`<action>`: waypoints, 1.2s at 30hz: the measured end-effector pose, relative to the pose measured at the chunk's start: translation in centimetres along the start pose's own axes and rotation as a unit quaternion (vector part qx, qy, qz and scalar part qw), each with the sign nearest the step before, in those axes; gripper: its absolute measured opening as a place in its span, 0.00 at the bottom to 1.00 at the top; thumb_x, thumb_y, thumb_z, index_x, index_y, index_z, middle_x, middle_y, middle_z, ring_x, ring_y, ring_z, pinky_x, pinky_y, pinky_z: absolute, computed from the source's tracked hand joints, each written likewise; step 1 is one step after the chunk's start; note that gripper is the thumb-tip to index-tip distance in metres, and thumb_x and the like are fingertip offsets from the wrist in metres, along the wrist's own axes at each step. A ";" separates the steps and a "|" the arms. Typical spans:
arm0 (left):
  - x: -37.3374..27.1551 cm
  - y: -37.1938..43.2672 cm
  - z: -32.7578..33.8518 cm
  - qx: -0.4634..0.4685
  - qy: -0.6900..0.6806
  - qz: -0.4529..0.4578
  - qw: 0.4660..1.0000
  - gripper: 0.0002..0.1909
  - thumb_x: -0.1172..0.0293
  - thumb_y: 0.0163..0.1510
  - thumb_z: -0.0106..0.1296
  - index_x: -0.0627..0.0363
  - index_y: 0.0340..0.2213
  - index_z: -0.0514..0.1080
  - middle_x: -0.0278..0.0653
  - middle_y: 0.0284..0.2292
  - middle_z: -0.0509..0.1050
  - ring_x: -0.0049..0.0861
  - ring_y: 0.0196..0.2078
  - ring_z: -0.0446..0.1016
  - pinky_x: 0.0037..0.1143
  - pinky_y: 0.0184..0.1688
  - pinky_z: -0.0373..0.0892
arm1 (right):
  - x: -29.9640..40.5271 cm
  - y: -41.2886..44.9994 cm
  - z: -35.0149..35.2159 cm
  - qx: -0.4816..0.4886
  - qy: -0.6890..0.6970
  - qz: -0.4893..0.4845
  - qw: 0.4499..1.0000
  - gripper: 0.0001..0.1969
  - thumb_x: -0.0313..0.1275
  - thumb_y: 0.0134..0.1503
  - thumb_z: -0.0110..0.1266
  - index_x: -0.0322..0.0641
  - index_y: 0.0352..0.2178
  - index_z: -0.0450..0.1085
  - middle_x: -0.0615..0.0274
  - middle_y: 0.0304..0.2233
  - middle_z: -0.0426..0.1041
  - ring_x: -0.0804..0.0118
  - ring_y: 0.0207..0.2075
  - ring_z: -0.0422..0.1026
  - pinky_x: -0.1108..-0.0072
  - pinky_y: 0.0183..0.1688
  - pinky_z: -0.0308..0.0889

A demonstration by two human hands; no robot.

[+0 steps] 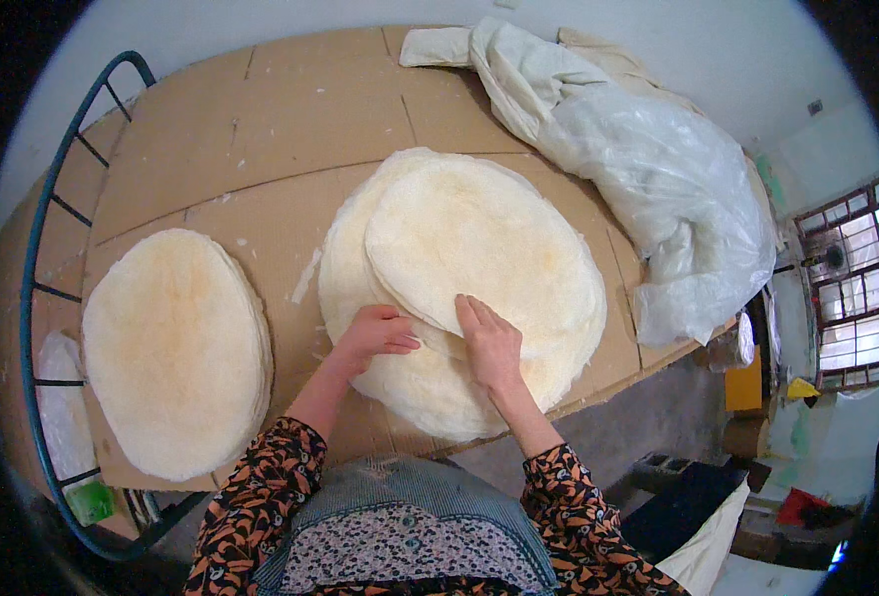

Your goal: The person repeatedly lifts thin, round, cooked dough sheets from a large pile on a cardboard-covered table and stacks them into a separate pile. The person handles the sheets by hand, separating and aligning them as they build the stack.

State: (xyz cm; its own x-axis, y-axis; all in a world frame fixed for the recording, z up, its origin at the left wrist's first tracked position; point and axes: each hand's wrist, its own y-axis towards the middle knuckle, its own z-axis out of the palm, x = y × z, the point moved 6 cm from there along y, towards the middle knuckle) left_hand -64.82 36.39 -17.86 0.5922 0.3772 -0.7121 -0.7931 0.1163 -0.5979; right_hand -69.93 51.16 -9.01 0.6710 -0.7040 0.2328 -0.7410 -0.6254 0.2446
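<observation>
A broad pile of round, cream-coloured fibrous sheets (424, 395) lies before me, its rim ragged. On top of it sits a smaller rounded sheet (469, 231) of the same fluffy material, with a layered lower edge. My right hand (493, 343) rests on that lower edge, fingers laid over the surface; whether it pinches the edge is hidden. Just left of it, my left hand (372, 335) is at the smaller sheet's lower left edge, thumb and fingers apart, with nothing visible in its grasp. A second stack of oval cream sheets (175, 350) lies farther left.
Cardboard (298, 104) covers the work surface. A blue-green metal rail (28, 298) bounds its left end. Pale cloth (514, 82) and crumpled clear plastic sheeting (678, 186) are heaped at the right. A plastic bag (63, 402) lies by the rail. Beyond the right edge is floor (633, 406).
</observation>
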 end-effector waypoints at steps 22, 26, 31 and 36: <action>6.3 -7.3 -0.8 -0.081 -0.195 0.095 0.973 0.22 0.78 0.50 0.45 0.66 0.48 0.57 0.47 0.43 0.67 0.33 0.47 0.67 0.28 0.49 0.66 | -1.0 9.0 -21.2 -0.199 -0.118 -0.083 0.969 0.19 0.18 0.43 0.44 0.45 0.38 0.71 0.54 0.30 0.73 0.54 0.29 0.72 0.70 0.33 0.67; 7.3 -8.6 -2.3 -0.115 -0.295 0.118 0.941 0.17 0.77 0.52 0.44 0.66 0.44 0.60 0.46 0.42 0.68 0.31 0.45 0.69 0.26 0.48 0.67 | 2.0 3.8 -11.3 -0.103 -0.053 -0.097 0.989 0.21 0.20 0.45 0.43 0.41 0.43 0.66 0.56 0.42 0.70 0.60 0.43 0.71 0.72 0.43 0.66; 6.7 -7.4 -2.1 -0.074 -0.353 0.088 0.929 0.16 0.77 0.51 0.46 0.65 0.43 0.60 0.46 0.43 0.67 0.32 0.44 0.69 0.27 0.48 0.67 | 2.7 -1.9 0.2 0.024 0.002 -0.127 0.992 0.20 0.23 0.43 0.48 0.37 0.42 0.65 0.55 0.41 0.70 0.59 0.42 0.70 0.74 0.39 0.68; 5.8 -6.2 -1.2 -0.059 -0.286 0.117 0.949 0.19 0.77 0.50 0.45 0.63 0.46 0.59 0.48 0.45 0.67 0.38 0.46 0.68 0.31 0.50 0.66 | 2.9 -2.1 0.1 -0.009 0.015 -0.139 0.990 0.20 0.23 0.43 0.48 0.36 0.42 0.65 0.54 0.41 0.70 0.57 0.42 0.70 0.72 0.39 0.68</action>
State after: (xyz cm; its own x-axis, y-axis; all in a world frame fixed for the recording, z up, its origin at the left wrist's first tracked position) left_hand -56.28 36.69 -18.69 0.2016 0.8208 -0.5345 -0.8516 -0.1228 -0.5097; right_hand -66.40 50.35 -8.96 0.8498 -0.4948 0.1816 -0.5269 -0.7877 0.3193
